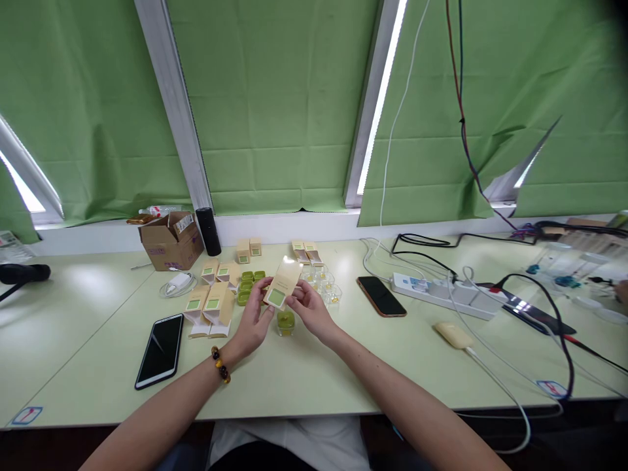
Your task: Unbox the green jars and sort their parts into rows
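Observation:
Between my two hands is a cream cardboard box (285, 277) with a green square on its lower part, tilted above the table. My left hand (254, 318) grips its left edge, and my right hand (313, 307) has its fingers on the right edge. Just below it on the table stands a small clear cup (285, 322) with green contents. Several green containers (246, 285) sit behind my left hand. Clear cups with yellowish bits (330, 292) are grouped behind my right hand. More cream boxes (219, 306), some with open flaps, stand to the left.
A phone (159, 351) lies at the left and another phone (381, 296) at the right. Beyond it are a white power strip (444, 294), a cream case on a cable (453, 335) and loose cables. A brown carton (169, 243) and a black cylinder (209, 231) stand at the back left.

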### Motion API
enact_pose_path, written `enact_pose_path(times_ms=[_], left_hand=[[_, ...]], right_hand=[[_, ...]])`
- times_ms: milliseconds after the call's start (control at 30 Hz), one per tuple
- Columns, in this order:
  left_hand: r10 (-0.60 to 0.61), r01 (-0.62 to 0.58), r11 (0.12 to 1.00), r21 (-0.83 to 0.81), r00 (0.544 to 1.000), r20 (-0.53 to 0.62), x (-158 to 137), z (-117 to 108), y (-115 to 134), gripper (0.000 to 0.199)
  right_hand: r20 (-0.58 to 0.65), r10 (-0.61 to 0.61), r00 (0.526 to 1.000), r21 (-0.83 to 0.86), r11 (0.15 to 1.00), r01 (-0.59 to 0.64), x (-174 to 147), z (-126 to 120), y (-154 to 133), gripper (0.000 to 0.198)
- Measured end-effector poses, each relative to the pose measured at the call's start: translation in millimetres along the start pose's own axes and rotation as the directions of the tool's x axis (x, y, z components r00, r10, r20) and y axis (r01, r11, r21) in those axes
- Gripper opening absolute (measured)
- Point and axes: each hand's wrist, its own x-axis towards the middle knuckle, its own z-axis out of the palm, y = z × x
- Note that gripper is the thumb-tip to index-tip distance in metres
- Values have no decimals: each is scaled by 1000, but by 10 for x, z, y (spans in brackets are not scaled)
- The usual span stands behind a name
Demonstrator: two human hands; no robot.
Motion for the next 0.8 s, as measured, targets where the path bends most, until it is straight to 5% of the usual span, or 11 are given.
enact_pose_path(times_ms=[167,367,800], left_hand=[[-33,31,997,-71,999,-21,4,8,1,49],[-43,44,998,-35,999,30,-26,-19,-74,76],[-35,36,998,-51,999,23,-8,-3,-23,53]], right_hand=[[-15,-13,1000,-32,999,12,-4,18,17,56],[-47,50,998,13,999,-49,-12,19,-84,52],[-47,60,997,41,997,-58,-24,42,-150,55]])
